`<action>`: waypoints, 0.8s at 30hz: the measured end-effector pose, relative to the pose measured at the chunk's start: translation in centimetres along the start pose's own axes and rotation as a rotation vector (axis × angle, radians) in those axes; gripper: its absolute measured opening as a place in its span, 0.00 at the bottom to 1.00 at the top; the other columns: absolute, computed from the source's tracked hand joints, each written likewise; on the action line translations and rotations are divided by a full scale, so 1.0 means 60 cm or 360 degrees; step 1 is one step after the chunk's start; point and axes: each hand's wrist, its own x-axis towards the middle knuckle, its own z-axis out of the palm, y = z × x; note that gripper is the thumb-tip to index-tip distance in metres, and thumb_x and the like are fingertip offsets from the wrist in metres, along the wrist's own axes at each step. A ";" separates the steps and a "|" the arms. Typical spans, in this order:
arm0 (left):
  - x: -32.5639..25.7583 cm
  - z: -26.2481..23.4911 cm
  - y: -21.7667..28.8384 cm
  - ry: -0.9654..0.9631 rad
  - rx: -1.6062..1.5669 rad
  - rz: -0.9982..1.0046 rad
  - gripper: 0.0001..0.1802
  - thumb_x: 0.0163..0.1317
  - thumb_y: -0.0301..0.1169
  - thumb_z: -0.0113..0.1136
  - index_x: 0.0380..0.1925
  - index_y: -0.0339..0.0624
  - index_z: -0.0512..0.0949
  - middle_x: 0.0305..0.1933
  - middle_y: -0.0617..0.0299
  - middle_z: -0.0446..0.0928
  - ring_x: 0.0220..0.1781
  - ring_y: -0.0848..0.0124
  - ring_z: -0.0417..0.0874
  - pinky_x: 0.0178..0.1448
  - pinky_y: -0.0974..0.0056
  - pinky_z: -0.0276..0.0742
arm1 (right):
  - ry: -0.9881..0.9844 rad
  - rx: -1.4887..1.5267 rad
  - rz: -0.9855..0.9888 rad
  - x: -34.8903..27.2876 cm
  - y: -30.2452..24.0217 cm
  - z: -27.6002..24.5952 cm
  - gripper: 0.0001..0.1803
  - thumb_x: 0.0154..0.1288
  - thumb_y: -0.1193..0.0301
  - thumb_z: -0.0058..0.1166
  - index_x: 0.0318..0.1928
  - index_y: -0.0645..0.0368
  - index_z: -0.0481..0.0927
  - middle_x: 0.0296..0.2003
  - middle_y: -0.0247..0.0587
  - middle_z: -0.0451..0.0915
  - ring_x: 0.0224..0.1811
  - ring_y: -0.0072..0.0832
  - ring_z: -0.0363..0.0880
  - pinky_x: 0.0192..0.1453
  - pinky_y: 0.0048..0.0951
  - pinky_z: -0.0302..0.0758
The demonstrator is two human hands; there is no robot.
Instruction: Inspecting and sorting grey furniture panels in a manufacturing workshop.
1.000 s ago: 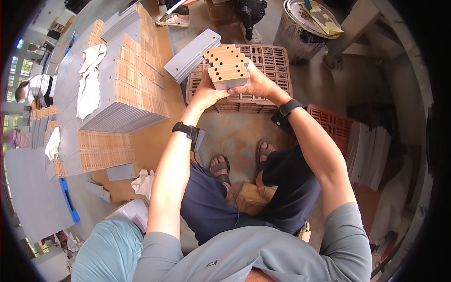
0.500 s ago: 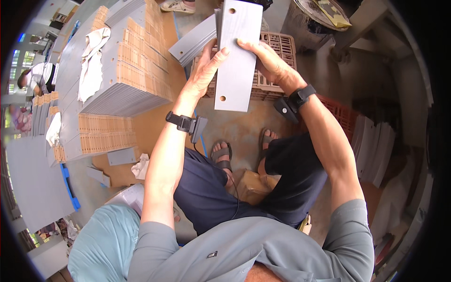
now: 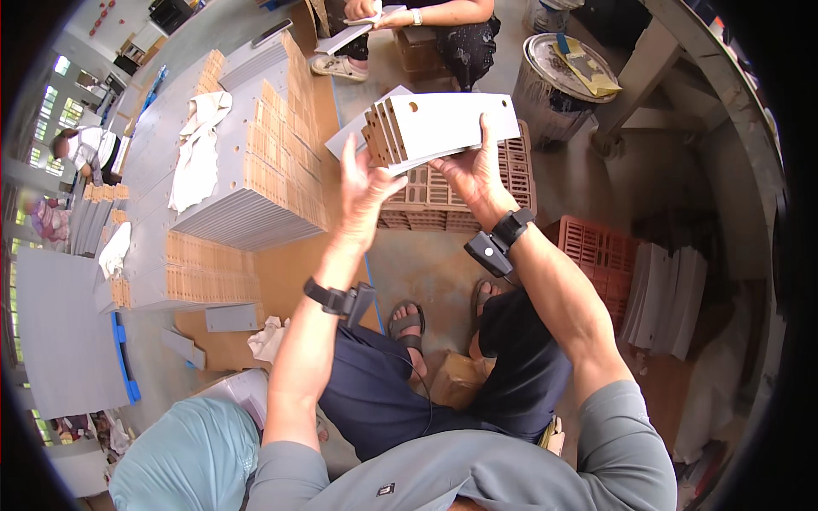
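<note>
A small stack of grey boards (image 3: 452, 123) with drilled holes lies lengthwise between my hands, raised over a brown plastic crate (image 3: 426, 204). Its brown end edges face left, slightly fanned. My left hand (image 3: 365, 187) is at the left end, thumb by the lower edge and index finger raised; its other fingers are partly hidden by the boards. With my right hand (image 3: 475, 175) I grip the lower right side, one finger over the upper face and the thumb beneath. Further grey boards (image 3: 345, 145) show behind the held stack.
Tall stacks of grey boards (image 3: 281, 162) stand at left, a white cloth (image 3: 200, 153) on top. A co-worker's hands (image 3: 366, 10) hold a board at the far side. A paint-stained bucket (image 3: 554, 94) stands far right, a red crate (image 3: 596, 255) nearer. Boards (image 3: 665, 298) lean at right.
The held boards have turned from upright to nearly sideways, showing their end edges. My right hand has shifted to their lower side. The view has tilted, bringing in the co-worker.
</note>
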 end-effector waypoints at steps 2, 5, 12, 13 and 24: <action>-0.013 0.038 -0.020 0.0221 0.0017 0.0072 0.70 0.49 0.63 0.75 0.77 0.41 0.40 0.76 0.48 0.58 0.76 0.53 0.63 0.69 0.45 0.73 | 0.0025 -0.0014 -0.0046 -0.001 0.013 0.010 0.53 0.59 0.43 0.67 0.74 0.58 0.57 0.73 0.51 0.59 0.75 0.52 0.58 0.74 0.73 0.57; -0.006 0.098 -0.058 0.0488 0.0009 0.0305 0.57 0.59 0.49 0.75 0.74 0.41 0.45 0.74 0.49 0.60 0.74 0.54 0.64 0.69 0.50 0.70 | 0.0039 0.0020 -0.0091 0.002 0.026 0.010 0.56 0.58 0.41 0.67 0.75 0.59 0.54 0.74 0.53 0.57 0.76 0.52 0.56 0.74 0.72 0.57; 0.063 0.108 -0.022 0.1007 0.0086 0.0503 0.53 0.63 0.44 0.71 0.70 0.27 0.45 0.67 0.37 0.60 0.69 0.54 0.67 0.71 0.54 0.69 | 0.0018 0.0106 -0.0003 0.007 0.075 0.011 0.62 0.53 0.41 0.71 0.74 0.64 0.51 0.70 0.56 0.60 0.74 0.52 0.59 0.72 0.62 0.69; 0.076 0.096 -0.018 0.1034 0.0108 0.0506 0.51 0.63 0.44 0.71 0.70 0.28 0.47 0.66 0.38 0.61 0.68 0.54 0.68 0.71 0.54 0.70 | -0.0041 0.0102 0.0052 0.008 0.084 0.007 0.62 0.54 0.40 0.71 0.74 0.65 0.51 0.68 0.57 0.61 0.71 0.51 0.63 0.70 0.59 0.72; 0.101 0.039 0.014 0.0556 0.0398 0.0676 0.54 0.55 0.46 0.78 0.68 0.34 0.50 0.60 0.44 0.67 0.59 0.64 0.75 0.60 0.62 0.76 | -0.0581 -0.2312 -0.0357 -0.020 -0.131 0.024 0.43 0.58 0.50 0.72 0.67 0.59 0.71 0.62 0.52 0.75 0.65 0.38 0.75 0.66 0.40 0.75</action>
